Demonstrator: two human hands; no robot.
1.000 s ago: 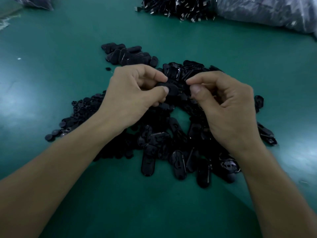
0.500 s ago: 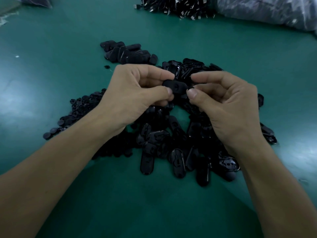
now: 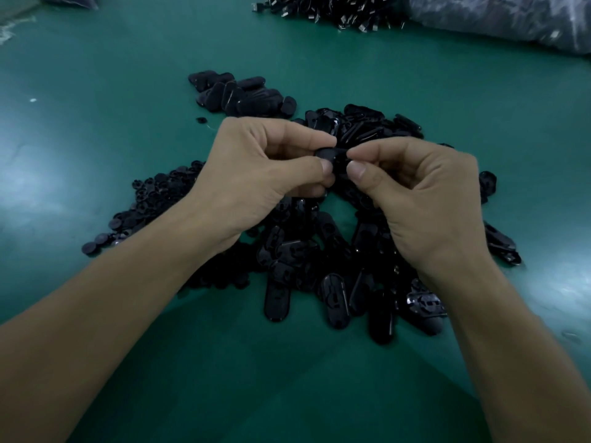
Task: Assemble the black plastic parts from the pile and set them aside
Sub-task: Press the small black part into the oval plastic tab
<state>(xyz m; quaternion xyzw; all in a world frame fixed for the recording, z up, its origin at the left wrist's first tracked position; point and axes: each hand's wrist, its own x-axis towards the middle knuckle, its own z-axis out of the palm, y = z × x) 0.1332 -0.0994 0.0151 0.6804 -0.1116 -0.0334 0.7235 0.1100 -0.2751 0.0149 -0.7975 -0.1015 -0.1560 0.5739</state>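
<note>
A small oval black plastic part [image 3: 332, 155] is held above the pile. My left hand [image 3: 265, 174] pinches its left end between thumb and forefinger. My right hand [image 3: 425, 193] pinches its right end the same way, with the other fingers curled. Most of the part is hidden by my fingertips. Below both hands spreads the pile of oval black parts [image 3: 332, 282] on the green table [image 3: 96, 123]. Small round black parts [image 3: 150, 199] lie in a heap under my left wrist. A separate cluster of oval black parts [image 3: 243, 95] lies beyond my left hand.
At the far edge lies a heap of black parts with metal tips [image 3: 329, 9]. A grey plastic bag [image 3: 511, 17] fills the far right corner. One tiny black piece [image 3: 201, 120] sits alone near the far cluster.
Both hands have closed in on the part, so less of it shows between my fingertips than half a second ago. The hands stay above the pile's middle.
</note>
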